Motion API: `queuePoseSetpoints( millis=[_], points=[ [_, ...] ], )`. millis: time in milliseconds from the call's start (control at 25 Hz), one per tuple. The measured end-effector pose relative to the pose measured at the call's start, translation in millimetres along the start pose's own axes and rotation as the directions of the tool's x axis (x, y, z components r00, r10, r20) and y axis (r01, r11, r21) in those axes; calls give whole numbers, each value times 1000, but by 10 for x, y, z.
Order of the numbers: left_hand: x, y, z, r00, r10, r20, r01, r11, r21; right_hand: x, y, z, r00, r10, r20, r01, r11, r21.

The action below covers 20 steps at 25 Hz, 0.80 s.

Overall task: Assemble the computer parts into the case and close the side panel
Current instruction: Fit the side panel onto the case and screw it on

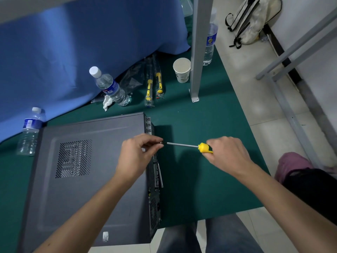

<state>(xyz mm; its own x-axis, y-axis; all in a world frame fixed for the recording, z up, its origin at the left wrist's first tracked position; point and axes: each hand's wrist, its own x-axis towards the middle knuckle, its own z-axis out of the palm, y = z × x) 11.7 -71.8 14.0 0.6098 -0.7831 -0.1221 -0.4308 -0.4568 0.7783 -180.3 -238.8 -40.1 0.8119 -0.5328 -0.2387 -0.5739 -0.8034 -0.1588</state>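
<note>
A grey computer case (94, 179) lies on its side on the green mat, its side panel with a perforated vent (73, 158) on top and its rear face turned right. My right hand (228, 154) grips the yellow handle of a screwdriver (184, 145), whose shaft points left toward the rear edge of the case. My left hand (136, 156) rests over that edge, with thumb and fingers pinched around the screwdriver tip, where a small screw appears to sit.
Three water bottles (109, 86) (30, 131) (209, 39), a paper cup (182, 70) and two bagged yellow screwdrivers (154, 86) stand beyond the case. A grey metal post (197, 48) rises behind. Blue cloth (73, 42) hangs at the left; tiled floor and a bag (253, 19) lie right.
</note>
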Motion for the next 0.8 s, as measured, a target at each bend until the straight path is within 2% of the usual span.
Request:
queuePoseSetpoints(
  millis=[120, 200, 360, 440, 480, 520, 600, 680, 800],
  points=[
    [64, -33, -40, 986, 140, 93, -162, 940, 301, 55, -8, -53, 998, -37, 41, 39, 998, -49],
    [152, -46, -79, 980, 143, 139, -189, 889, 417, 94, -35, -101, 992, -94, 83, 91, 995, 38],
    [421, -99, -150, 964, 52, 259, -181, 844, 505, 242, 24, -177, 955, -223, 197, 181, 961, 209],
    [573, -101, -199, 951, -37, 307, -124, 863, 489, 348, 108, -209, 953, -227, 199, 157, 936, 315],
    [670, -99, -233, 940, -66, 335, -113, 867, 486, 393, 148, -238, 966, -200, 166, 108, 891, 441],
    [783, -96, -270, 928, -83, 364, -111, 869, 483, 436, 189, -257, 981, -148, 123, 43, 790, 612],
    [1024, -68, -356, 906, -117, 407, -87, 889, 449, 519, 263, -273, 996, -16, 92, -74, 469, 880],
    [1274, -39, -408, 879, -140, 456, -77, 902, 424, 604, 324, -242, 989, 49, 136, -144, 220, 965],
    [1594, -33, -397, 828, -165, 536, -148, 857, 493, 702, 356, -138, 975, 56, 216, -212, -66, 975]
  ],
)
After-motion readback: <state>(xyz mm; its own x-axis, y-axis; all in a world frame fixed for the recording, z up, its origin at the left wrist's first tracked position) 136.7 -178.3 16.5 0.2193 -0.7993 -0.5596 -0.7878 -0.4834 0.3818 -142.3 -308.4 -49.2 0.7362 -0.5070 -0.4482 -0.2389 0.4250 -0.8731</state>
